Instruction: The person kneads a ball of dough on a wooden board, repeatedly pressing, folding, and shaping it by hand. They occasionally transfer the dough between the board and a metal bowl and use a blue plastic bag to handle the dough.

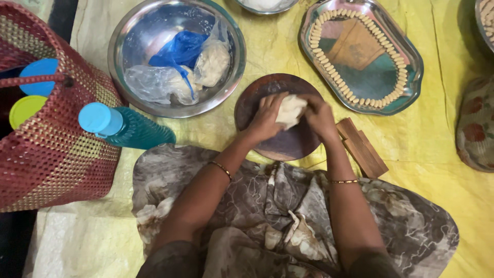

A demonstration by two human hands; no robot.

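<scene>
Yellow sheeting covers the floor [437,170] beneath a round wooden board [288,144]. On the board, a pale dough lump [291,109] sits between both hands, the left hand [266,119] at its nine o'clock and the right hand [320,117] at three o'clock, equally near. Both hands cup and press it, fingers curled around it. The lump's long axis runs roughly twelve to six.

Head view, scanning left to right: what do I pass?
Woven basket → teal bottle → steel bowl of bagged dough → left hand → dough lump → right hand → wooden blocks → steel tray
</scene>
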